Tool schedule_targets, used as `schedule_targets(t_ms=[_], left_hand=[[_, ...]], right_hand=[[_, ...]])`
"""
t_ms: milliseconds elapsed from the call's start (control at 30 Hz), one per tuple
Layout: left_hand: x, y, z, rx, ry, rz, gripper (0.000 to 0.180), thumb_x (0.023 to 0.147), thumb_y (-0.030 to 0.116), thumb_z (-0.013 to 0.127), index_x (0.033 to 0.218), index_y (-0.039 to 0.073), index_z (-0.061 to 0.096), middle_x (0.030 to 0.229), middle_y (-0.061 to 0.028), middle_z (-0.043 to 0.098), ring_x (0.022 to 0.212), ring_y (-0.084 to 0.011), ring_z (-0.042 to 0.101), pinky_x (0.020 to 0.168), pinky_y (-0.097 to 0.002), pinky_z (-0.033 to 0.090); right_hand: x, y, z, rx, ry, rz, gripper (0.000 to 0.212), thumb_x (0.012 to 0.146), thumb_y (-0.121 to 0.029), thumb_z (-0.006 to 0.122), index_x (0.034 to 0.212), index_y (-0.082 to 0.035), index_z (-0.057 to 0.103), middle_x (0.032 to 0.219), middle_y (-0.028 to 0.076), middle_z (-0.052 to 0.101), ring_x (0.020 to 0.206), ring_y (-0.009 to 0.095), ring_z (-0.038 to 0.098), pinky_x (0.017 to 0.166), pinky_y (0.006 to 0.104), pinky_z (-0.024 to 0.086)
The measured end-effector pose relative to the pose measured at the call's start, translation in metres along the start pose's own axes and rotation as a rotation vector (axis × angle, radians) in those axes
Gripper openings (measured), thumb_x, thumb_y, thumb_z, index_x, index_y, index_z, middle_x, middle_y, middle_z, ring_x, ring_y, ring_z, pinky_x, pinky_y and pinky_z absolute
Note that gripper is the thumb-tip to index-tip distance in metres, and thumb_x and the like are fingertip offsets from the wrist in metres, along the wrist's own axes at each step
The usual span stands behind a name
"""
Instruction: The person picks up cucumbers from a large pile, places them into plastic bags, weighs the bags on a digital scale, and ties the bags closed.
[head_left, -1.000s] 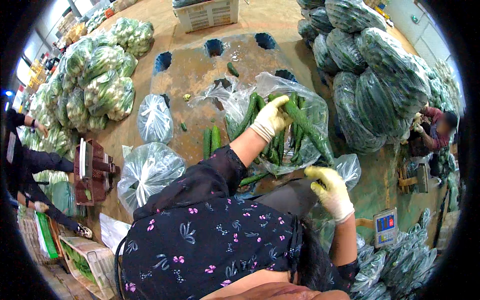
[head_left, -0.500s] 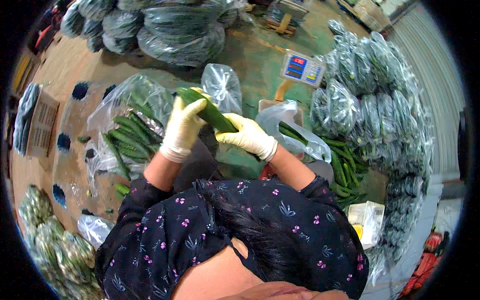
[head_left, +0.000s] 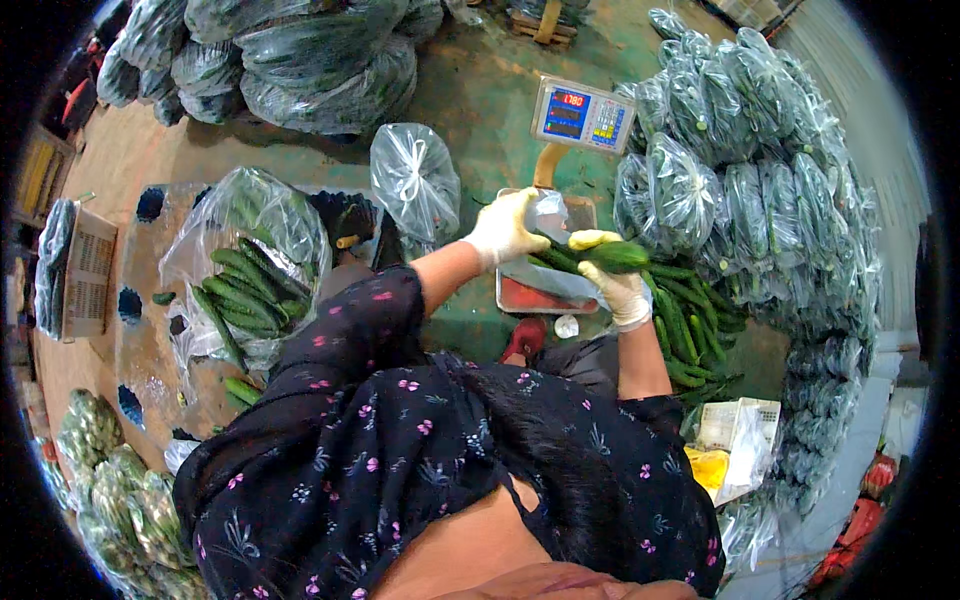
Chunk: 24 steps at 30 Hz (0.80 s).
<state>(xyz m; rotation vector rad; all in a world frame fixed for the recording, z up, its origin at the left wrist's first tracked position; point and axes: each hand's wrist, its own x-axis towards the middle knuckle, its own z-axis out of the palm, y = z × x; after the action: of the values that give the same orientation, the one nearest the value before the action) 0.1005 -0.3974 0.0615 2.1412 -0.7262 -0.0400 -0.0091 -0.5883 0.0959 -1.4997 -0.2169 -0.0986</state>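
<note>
My right hand point(head_left: 618, 290), in a pale glove, is closed around a dark green cucumber point(head_left: 622, 257). It holds the cucumber at the mouth of a clear plastic bag point(head_left: 552, 216), beside the cucumbers inside it. Also gloved, my left hand point(head_left: 505, 232) pinches the upper left edge of that bag. The bag rests on the platform point(head_left: 535, 297) of a digital scale, whose lit display panel point(head_left: 583, 115) stands beyond it on a post. A heap of loose cucumbers point(head_left: 690, 325) lies just right of the bag, partly behind my right hand.
On the left, an open clear bag point(head_left: 243, 205) of cucumbers sits on a brown board with holes. A knotted bag point(head_left: 414, 180) stands before me. Filled bags point(head_left: 750, 190) are stacked on the right, large bundles point(head_left: 330, 75) at far left. A white basket point(head_left: 735, 430) sits near my right elbow.
Both hands have moved right, from the middle to the bag on the scale. My left hand has let go of the cucumber and taken the bag's edge; my right hand still holds the cucumber.
</note>
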Motion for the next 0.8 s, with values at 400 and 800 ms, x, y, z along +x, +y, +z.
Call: schedule_targets(t_ms=[400, 800], left_hand=[[0.02, -0.03, 0.009, -0.838, -0.22, -0.429, 0.039, 0.092, 0.028, 0.053, 0.122, 0.003, 0.052, 0.089, -0.0019, 0.06, 0.072, -0.0083, 0.055, 0.065, -0.0236, 0.046], [-0.097, -0.028, -0.161, -0.354, 0.427, -0.17, 0.033, 0.081, 0.017, 0.061, 0.111, 0.003, 0.057, 0.098, -0.0119, 0.063, 0.091, -0.0197, 0.061, 0.084, -0.0313, 0.048]], right_hand=[[0.043, 0.121, -0.036, -1.273, -0.154, 0.68, 0.058, 0.068, -0.012, 0.066, 0.124, -0.02, 0.052, 0.118, 0.016, 0.057, 0.109, 0.032, 0.055, 0.092, 0.0404, 0.045], [0.003, 0.133, -0.145, -0.577, 0.327, 0.588, 0.056, 0.084, -0.005, 0.06, 0.135, 0.001, 0.036, 0.129, 0.015, 0.047, 0.114, 0.022, 0.048, 0.1, 0.0323, 0.035]])
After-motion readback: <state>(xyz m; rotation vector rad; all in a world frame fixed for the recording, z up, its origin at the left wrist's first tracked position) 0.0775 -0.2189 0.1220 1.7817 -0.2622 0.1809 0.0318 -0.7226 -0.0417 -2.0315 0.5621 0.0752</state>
